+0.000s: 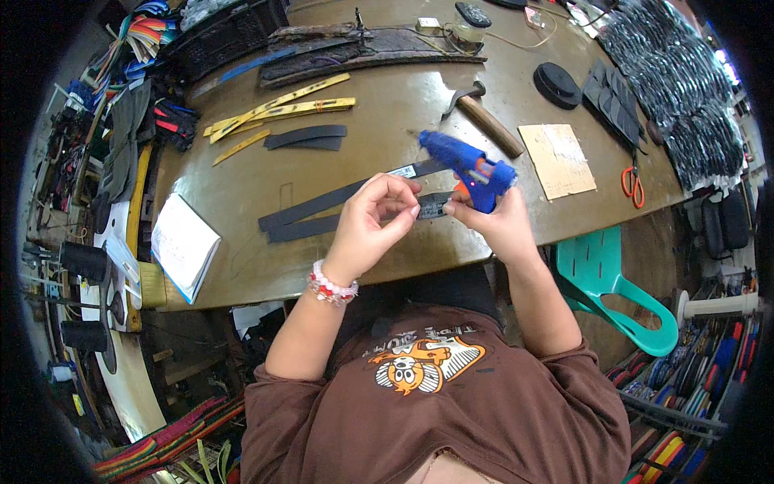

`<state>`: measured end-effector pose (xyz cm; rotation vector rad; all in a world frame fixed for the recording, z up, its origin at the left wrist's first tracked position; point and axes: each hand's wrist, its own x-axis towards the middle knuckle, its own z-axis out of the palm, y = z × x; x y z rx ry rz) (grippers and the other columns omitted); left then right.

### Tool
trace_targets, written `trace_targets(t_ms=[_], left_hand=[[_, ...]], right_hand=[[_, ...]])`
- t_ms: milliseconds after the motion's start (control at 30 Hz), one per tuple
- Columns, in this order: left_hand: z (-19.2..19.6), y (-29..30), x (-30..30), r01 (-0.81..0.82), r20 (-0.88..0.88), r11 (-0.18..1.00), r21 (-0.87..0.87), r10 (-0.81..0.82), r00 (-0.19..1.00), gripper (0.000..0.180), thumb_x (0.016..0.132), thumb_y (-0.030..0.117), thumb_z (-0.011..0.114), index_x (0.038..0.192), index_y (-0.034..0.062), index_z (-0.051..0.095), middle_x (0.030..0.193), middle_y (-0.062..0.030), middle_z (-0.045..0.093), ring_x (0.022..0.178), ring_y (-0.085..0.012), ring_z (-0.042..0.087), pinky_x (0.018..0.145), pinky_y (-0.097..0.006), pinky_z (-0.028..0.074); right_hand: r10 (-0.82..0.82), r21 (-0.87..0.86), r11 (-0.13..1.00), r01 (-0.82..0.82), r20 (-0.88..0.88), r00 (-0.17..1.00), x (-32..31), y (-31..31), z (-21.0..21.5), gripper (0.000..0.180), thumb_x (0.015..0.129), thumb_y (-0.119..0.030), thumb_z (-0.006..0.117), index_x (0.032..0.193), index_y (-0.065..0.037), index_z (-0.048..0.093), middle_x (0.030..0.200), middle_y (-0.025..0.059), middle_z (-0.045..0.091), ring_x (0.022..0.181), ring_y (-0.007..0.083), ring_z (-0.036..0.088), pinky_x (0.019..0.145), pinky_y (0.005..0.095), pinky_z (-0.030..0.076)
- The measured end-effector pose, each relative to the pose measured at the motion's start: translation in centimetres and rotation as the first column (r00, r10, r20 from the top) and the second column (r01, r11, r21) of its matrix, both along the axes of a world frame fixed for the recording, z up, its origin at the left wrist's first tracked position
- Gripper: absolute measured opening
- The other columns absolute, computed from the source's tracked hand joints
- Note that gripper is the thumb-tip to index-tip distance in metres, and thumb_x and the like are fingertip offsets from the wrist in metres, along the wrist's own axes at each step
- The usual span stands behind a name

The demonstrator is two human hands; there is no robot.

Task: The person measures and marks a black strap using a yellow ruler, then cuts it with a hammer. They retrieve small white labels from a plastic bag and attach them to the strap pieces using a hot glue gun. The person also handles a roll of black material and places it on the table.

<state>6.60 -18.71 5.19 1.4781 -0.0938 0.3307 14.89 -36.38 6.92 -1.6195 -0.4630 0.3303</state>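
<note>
A blue hot glue gun (461,155) with an orange trigger is gripped in my right hand (501,219), its nozzle pointing to the far left. My left hand (377,216), with a beaded bracelet on the wrist, is closed in a pinch of thumb and forefinger. Whatever lies between those fingertips is too small to make out. Beneath my hands two long dark grey strips (310,211) lie on the table, a white label (401,172) on the upper one. A dark piece with pale print (434,206) shows between my hands, by the right thumb.
Yellow rulers (282,109) and short grey strips (310,135) lie farther off on the table (234,242). A hammer (488,121), cardboard (556,160), orange-handled scissors (633,185) and a black roll (556,85) are to the right. An open notebook (184,240) lies left; a green chair (601,278) stands right.
</note>
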Motion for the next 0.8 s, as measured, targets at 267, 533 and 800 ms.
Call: trace_targets(t_ms=[267,533,800], left_hand=[[1.3,1.6,-0.1,0.388,-0.22,0.92,-0.06,-0.392,0.893,0.009,0.081,0.0,0.062,0.088,0.002,0.056,0.094,-0.0047,0.058,0.085,-0.0115,0.056,0.079,-0.027,0.046],[0.4,0.3,-0.1,0.264,-0.178,0.956,-0.126,-0.283,0.942,0.014,0.084,0.002,0.063,0.093,0.0034,0.052,0.092,-0.0033,0.057,0.086,-0.0103,0.056,0.077,-0.025,0.047],[1.8,2.1,-0.9,0.106,-0.162,0.989,0.099,-0.089,0.983,0.018,0.084,-0.001,0.059,0.1,-0.0009,0.067,0.095,-0.0034,0.065,0.087,-0.0089,0.061,0.078,-0.023,0.049]], right_hand=[[0.141,-0.167,0.978,-0.129,0.064,0.988,0.7,-0.5,0.7,0.045,0.065,-0.005,0.079,0.103,0.0,0.056,0.077,0.0064,0.067,0.073,0.0116,0.063,0.069,0.0271,0.05],[0.113,-0.164,0.982,-0.091,0.133,0.985,0.4,-0.3,0.1,0.042,0.07,-0.008,0.077,0.106,-0.001,0.056,0.08,0.0052,0.066,0.072,0.0105,0.062,0.068,0.026,0.05],[0.011,0.12,0.993,-0.017,0.05,0.999,-0.2,-3.3,0.5,0.027,0.086,-0.017,0.066,0.107,-0.002,0.059,0.087,0.0,0.06,0.078,0.0062,0.053,0.068,0.0228,0.044]])
